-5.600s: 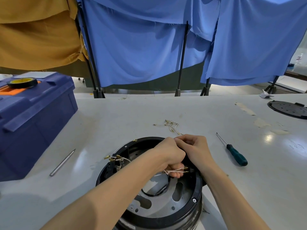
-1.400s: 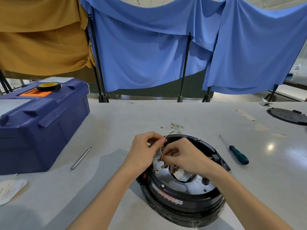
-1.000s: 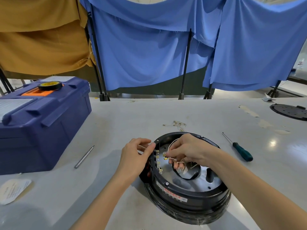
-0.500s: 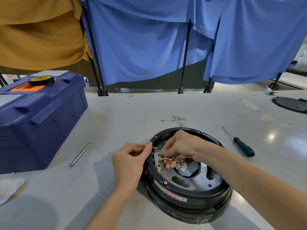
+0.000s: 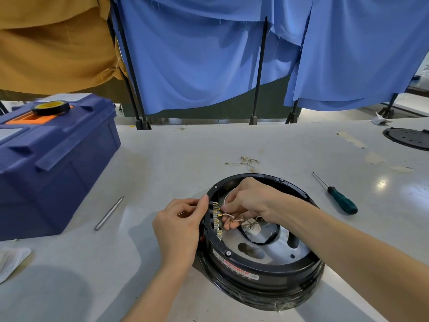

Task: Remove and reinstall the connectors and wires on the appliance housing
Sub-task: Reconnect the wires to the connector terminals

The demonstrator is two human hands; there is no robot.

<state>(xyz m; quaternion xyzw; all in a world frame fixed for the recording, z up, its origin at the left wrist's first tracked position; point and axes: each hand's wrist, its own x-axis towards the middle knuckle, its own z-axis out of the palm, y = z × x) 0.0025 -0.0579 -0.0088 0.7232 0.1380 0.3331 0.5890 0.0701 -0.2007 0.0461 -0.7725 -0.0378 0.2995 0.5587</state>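
A round black appliance housing [image 5: 267,273] lies on the grey table, open side up, with a silver plate inside. A row of brass terminals [image 5: 217,219] runs along its left inner wall. My left hand [image 5: 180,225] grips the housing's left rim from outside, thumb on top of the rim. My right hand [image 5: 249,202] reaches inside and pinches a thin white wire with a brass connector [image 5: 224,214] right at the terminal row. More white wires with connectors hang under that hand. A loose bundle of wires [image 5: 247,161] lies on the table behind the housing.
A blue toolbox [image 5: 51,163] with a tape roll [image 5: 51,107] on it stands at the left. A metal rod [image 5: 108,213] lies beside it. A green-handled screwdriver [image 5: 336,196] lies right of the housing, a black round lid [image 5: 408,138] far right. Blue and tan cloths hang behind.
The housing has been turned and stands further right than several seconds ago. My left hand moved to its left rim, and my right hand brought the wire connector down to the terminal row.
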